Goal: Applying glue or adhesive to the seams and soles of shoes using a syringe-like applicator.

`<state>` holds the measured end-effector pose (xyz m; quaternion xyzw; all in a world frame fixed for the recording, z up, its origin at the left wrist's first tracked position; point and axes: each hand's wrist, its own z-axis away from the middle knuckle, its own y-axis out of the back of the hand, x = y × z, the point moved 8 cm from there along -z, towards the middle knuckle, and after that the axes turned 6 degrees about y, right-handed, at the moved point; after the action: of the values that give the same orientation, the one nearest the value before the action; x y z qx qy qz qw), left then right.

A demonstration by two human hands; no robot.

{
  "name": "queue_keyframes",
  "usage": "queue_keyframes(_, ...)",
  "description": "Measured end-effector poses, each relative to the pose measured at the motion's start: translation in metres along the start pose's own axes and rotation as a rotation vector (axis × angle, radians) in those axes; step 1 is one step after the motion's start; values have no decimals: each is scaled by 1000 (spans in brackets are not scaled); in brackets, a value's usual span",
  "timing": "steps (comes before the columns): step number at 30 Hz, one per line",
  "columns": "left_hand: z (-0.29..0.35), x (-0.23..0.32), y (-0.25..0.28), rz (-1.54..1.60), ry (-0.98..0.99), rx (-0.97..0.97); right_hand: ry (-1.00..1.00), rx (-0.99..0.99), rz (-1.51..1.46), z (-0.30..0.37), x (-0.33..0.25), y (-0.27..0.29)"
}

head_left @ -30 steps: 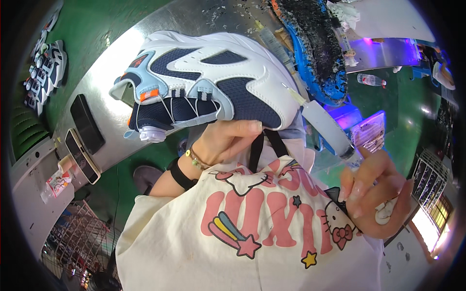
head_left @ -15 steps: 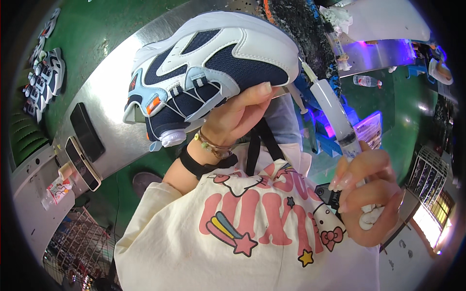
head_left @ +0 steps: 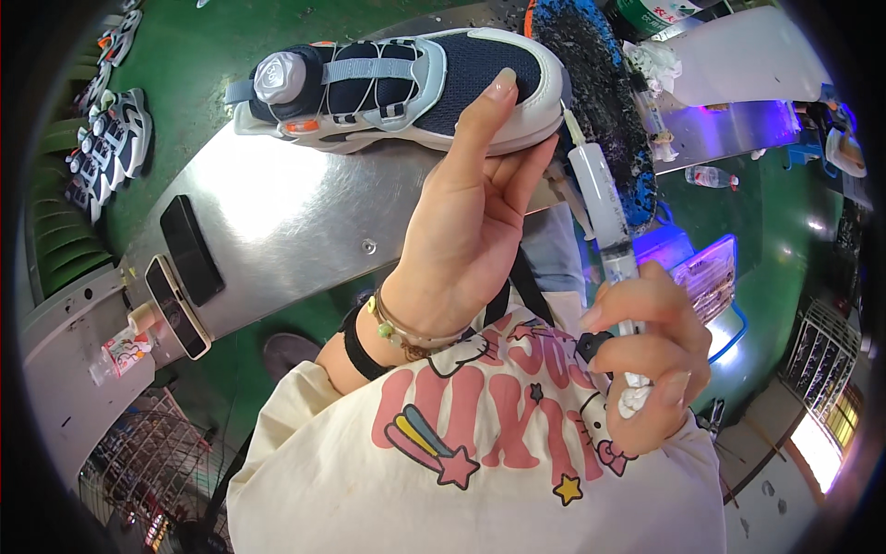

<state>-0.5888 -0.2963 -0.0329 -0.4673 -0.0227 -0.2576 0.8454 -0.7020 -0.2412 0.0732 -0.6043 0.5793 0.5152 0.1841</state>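
My left hand (head_left: 471, 212) grips a navy and white sneaker (head_left: 369, 83) by its toe end, thumb on the upper, fingers underneath. The shoe lies nearly level, its upper facing me, with a white round dial (head_left: 280, 77) and thin laces at the left end. In my right hand (head_left: 651, 355) is a plastic syringe (head_left: 602, 194) filled with whitish liquid, fingers wrapped round its plunger end. A scrap of white material (head_left: 635, 395) sits by the palm. The syringe's tip meets or nearly meets the edge of the toe; I cannot tell which.
Two phones (head_left: 191, 249) (head_left: 177, 307) lie on the metal table (head_left: 305, 217) at left. Several more sneakers (head_left: 111, 138) stand beyond it. A black-crusted blue-edged mat (head_left: 628, 138) is behind the syringe, near a crumpled tissue (head_left: 655, 65) and another syringe (head_left: 653, 125).
My left hand has rolled the sneaker so its upper and dial turn toward me, and the sole side has swung away. The syringe has shifted slightly left, staying at the toe.
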Motion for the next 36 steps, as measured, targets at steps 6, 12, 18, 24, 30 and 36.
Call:
queue_keyframes(6,4,6,-1,-8,5,35,172,155,-108,6,3,-1)
queue_keyframes(12,10,5,5,25,-5,13,180,204,-155,24,4,10)
queue_keyframes(18,30,-6,36,90,100,-211,126,148,163,-9,23,4)
queue_keyframes(24,41,-7,45,10,77,-220,207,-31,340,-24,24,-20)
queue_keyframes(30,30,-7,52,43,138,-226,26,220,167,-22,42,1)
queue_keyframes(36,14,61,69,-53,113,-54,-41,321,86,-25,52,16)
